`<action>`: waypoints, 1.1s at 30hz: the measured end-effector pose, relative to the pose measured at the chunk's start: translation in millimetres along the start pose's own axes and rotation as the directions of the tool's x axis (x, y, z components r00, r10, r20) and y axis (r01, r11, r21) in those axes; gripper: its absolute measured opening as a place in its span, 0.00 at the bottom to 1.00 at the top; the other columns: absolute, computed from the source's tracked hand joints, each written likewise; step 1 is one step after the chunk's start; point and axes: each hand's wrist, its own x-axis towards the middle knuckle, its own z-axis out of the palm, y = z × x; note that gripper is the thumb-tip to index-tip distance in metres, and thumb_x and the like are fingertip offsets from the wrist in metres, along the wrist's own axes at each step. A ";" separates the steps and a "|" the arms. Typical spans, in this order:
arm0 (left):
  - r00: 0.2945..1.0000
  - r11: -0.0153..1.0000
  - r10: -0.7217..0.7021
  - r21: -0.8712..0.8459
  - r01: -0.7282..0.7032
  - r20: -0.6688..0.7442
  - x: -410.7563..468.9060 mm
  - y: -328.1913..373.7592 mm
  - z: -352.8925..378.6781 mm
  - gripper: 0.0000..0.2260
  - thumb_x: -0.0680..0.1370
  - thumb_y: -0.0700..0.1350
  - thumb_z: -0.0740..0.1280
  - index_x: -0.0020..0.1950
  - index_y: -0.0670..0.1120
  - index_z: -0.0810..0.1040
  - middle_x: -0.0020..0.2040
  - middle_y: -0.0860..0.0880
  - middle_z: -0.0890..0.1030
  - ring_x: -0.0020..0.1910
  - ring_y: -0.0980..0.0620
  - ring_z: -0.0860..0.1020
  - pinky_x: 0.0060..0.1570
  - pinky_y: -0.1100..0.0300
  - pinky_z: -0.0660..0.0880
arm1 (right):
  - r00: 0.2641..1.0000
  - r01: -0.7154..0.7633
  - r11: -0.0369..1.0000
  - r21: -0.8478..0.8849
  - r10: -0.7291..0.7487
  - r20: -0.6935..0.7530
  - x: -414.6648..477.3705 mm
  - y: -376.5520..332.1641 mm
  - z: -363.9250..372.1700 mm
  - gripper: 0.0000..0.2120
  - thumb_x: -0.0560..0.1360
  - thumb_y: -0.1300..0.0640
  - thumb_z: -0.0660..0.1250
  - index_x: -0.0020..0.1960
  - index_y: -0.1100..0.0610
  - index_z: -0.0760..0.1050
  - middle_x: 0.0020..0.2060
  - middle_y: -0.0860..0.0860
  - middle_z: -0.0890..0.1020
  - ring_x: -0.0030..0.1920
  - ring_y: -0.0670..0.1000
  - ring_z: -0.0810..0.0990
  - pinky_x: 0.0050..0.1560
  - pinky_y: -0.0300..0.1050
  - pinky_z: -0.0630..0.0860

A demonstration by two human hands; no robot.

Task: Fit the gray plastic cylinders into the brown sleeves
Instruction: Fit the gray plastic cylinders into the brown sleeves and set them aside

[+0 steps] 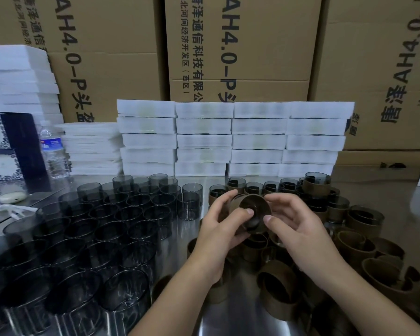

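Observation:
Between my two hands, above the table's middle, I hold a gray cylinder inside a brown sleeve (255, 209), its open end turned toward me. My left hand (224, 221) grips its left side, thumb on the rim. My right hand (294, 220) grips the right side, thumb pressed at the lower rim. Several bare gray cylinders (102, 229) stand upright in rows on the left. Loose brown sleeves (279, 284) lie in a heap under and right of my hands. Cylinders wearing sleeves (315, 187) stand at the back right.
The steel table (243, 318) carries everything. Stacks of white foam trays (230, 139) line the back, with cardboard boxes (240, 44) behind. A water bottle (52, 151), a patterned box (7, 149) and a small white object (11, 197) sit at the far left.

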 end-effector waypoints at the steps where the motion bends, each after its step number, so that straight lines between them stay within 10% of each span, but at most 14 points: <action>1: 1.000 1.000 0.007 0.001 -0.007 -0.003 -0.5 -0.1 0.1 0.30 0.57 0.50 0.75 0.59 0.53 0.79 0.52 0.48 0.83 0.47 0.51 0.84 0.53 0.50 0.80 | 1.000 0.003 1.000 -0.001 -0.003 -0.001 1.0 -0.1 -0.7 0.14 0.74 0.71 0.65 0.54 0.56 0.74 0.48 0.51 0.82 0.45 0.39 0.82 0.44 0.29 0.75; 12: 1.000 0.998 -0.009 0.067 0.007 0.017 -4.0 -2.7 6.0 0.36 0.55 0.48 0.76 0.63 0.54 0.76 0.56 0.47 0.81 0.52 0.51 0.83 0.53 0.51 0.81 | 0.998 0.050 0.996 -0.072 -0.052 -0.031 6.0 0.0 -5.7 0.12 0.75 0.72 0.62 0.49 0.56 0.74 0.45 0.51 0.82 0.44 0.41 0.81 0.47 0.30 0.75; 33: 0.998 0.988 0.065 0.139 -0.067 0.018 -3.1 6.9 -0.6 0.16 0.63 0.43 0.74 0.48 0.57 0.85 0.45 0.51 0.84 0.44 0.51 0.84 0.44 0.56 0.82 | 1.000 0.020 0.994 -0.103 -0.020 0.003 4.7 6.5 -7.1 0.13 0.76 0.70 0.62 0.50 0.53 0.75 0.45 0.48 0.84 0.48 0.43 0.82 0.50 0.36 0.78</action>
